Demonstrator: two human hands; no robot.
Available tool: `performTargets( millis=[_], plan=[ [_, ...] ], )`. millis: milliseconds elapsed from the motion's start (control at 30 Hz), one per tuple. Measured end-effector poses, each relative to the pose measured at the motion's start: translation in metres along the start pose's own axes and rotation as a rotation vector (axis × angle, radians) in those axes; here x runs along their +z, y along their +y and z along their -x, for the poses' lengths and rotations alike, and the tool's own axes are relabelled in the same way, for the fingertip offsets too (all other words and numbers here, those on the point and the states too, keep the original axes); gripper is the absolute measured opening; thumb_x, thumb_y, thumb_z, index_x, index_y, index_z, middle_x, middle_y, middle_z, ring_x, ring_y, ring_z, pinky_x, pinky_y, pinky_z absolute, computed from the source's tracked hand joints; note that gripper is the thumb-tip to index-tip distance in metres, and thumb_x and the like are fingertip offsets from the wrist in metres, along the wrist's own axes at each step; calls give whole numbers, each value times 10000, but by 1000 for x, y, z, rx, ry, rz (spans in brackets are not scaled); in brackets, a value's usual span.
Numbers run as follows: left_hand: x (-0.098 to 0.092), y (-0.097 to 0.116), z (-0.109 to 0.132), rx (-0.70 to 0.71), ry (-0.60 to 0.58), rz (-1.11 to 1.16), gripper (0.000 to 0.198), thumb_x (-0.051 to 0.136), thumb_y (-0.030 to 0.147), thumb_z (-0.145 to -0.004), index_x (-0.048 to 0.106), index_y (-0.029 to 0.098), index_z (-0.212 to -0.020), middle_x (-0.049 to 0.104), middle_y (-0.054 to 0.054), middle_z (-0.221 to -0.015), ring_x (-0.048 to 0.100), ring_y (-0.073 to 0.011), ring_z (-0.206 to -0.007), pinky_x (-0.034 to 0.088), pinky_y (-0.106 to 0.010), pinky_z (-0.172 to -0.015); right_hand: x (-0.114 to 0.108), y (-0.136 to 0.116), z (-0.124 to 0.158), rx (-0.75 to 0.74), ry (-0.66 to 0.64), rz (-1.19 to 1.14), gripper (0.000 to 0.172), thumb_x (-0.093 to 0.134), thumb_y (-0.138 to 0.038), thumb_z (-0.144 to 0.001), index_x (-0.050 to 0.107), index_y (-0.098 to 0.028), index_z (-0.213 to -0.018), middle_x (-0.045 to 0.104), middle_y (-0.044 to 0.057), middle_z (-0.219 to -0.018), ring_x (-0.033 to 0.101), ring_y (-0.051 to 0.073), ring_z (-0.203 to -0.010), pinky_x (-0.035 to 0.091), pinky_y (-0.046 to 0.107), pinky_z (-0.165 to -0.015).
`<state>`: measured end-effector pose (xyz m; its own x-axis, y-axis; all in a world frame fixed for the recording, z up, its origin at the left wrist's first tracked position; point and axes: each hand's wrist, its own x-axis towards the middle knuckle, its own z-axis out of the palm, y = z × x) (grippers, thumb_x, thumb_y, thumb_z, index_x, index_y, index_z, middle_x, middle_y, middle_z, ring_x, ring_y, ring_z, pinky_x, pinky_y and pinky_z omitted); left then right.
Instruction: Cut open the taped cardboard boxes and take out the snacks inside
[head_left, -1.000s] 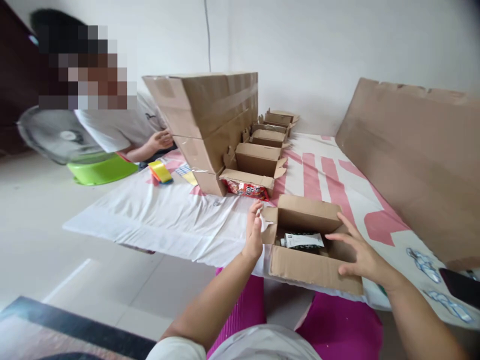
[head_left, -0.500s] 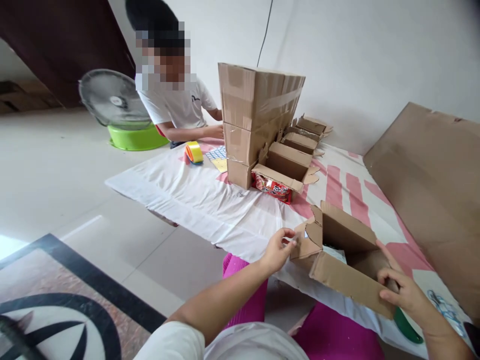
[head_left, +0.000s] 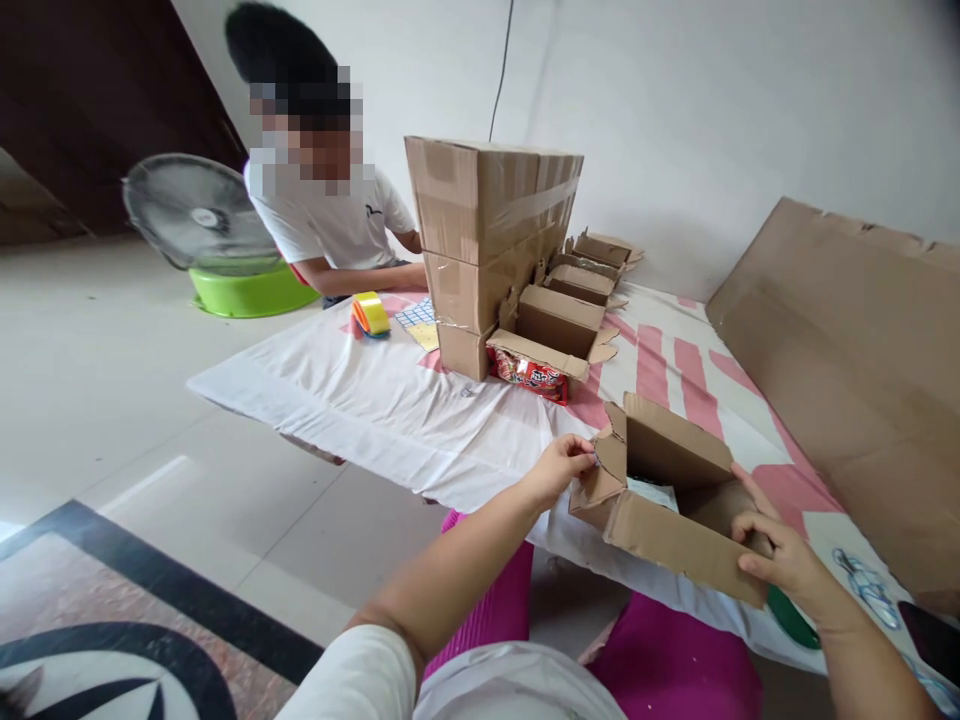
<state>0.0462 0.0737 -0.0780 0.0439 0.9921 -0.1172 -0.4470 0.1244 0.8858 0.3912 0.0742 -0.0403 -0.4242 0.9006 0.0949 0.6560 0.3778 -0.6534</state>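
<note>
An open cardboard box [head_left: 679,545] sits at the near edge of the cloth-covered table, with a pale packet [head_left: 654,493] inside it. My left hand [head_left: 564,468] pinches the flap at the box's left end. At the right end, my right hand [head_left: 772,540] grips the wall, with fingers inside and outside. Farther back, a red printed packet [head_left: 527,375] leans on the front of another open box [head_left: 559,325]. Beside that box stands a tall stack of taped boxes [head_left: 457,220].
A person [head_left: 330,225] leans at the table's far left side, near a roll of yellow tape [head_left: 370,314]. A fan [head_left: 202,215] stands behind on the left. A large cardboard sheet [head_left: 840,370] lies along the right, with a green object [head_left: 793,618] near my right wrist.
The view has shifted slightly, moving the scene leftward. My left fingers have closed on the left flap, now tilted a little higher. My right hand keeps its hold.
</note>
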Motion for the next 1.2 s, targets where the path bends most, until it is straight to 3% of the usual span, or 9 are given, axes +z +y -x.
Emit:
performTargets(
  millis=[200, 467, 600, 700, 833, 900, 1033, 1133, 1200],
  plan=[
    [5, 5, 2, 22, 55, -1, 212, 745, 170, -567, 552, 165, -653, 551, 63, -584, 459, -70, -540, 317, -208, -550, 2, -6, 3, -3, 18, -46, 530, 651, -763, -652, 610, -236, -685, 313, 117, -1591, 356, 400, -1390, 394, 443, -1024],
    [6, -2, 8, 94, 223, 88, 259, 704, 243, -552, 480, 194, -673, 526, 74, -593, 481, -71, -533, 384, -210, -568, 11, -12, 1, -24, 29, -89, 496, 691, -711, -673, 645, -237, -813, 280, 131, -1601, 248, 384, -1457, 284, 488, -1128],
    [-7, -5, 43, 146, 342, 106, 255, 654, 295, -619, 453, 218, -756, 511, 83, -668, 511, -73, -590, 418, -207, -618, 27, -26, -2, -41, 97, -144, 462, 675, -606, -768, 621, -256, -1066, 234, 125, -1615, 222, 335, -1475, 264, 483, -1152],
    [-19, -17, 86, 148, 363, 55, 262, 690, 224, -613, 474, 213, -761, 494, 84, -678, 484, -65, -587, 394, -187, -593, 45, -30, 7, -35, 295, -214, 575, 561, -603, -856, 488, -255, -1308, 317, 134, -1568, 277, 302, -1454, 262, 478, -1160],
    [-30, -48, 132, 59, 193, -209, 224, 746, 243, -674, 543, 191, -754, 530, 50, -680, 497, -98, -619, 401, -209, -595, 82, -27, 45, 146, 752, -326, 619, 425, -670, -891, 442, -218, -1313, 464, 160, -1411, 396, 321, -1348, 267, 512, -1142],
    [-28, -61, 141, 25, 32, -361, 202, 734, 274, -713, 563, 186, -774, 535, 38, -678, 502, -114, -624, 413, -225, -603, 107, -32, 68, 256, 842, -375, 487, 388, -596, -942, 437, -234, -1265, 534, 157, -1287, 491, 306, -1231, 357, 513, -1068],
    [0, -68, 135, 29, -181, -560, 138, 671, 272, -762, 565, 192, -799, 558, 17, -707, 526, -134, -655, 438, -244, -635, 151, -60, 100, 274, 610, -518, 301, 509, -531, -914, 585, -249, -991, 680, 75, -875, 660, 242, -820, 547, 378, -748],
    [32, -69, 125, 66, -277, -656, 119, 652, 275, -752, 558, 204, -770, 573, 17, -687, 538, -141, -634, 453, -251, -627, 165, -80, 104, 215, 385, -651, 395, 631, -588, -804, 642, -228, -967, 716, 65, -861, 678, 237, -799, 552, 355, -710],
    [48, -73, 121, 84, -320, -682, 115, 649, 285, -742, 565, 210, -764, 587, 17, -679, 556, -150, -624, 468, -260, -624, 166, -85, 103, 213, 329, -705, 411, 628, -594, -795, 643, -213, -947, 719, 60, -869, 678, 228, -807, 541, 346, -713]
  ],
)
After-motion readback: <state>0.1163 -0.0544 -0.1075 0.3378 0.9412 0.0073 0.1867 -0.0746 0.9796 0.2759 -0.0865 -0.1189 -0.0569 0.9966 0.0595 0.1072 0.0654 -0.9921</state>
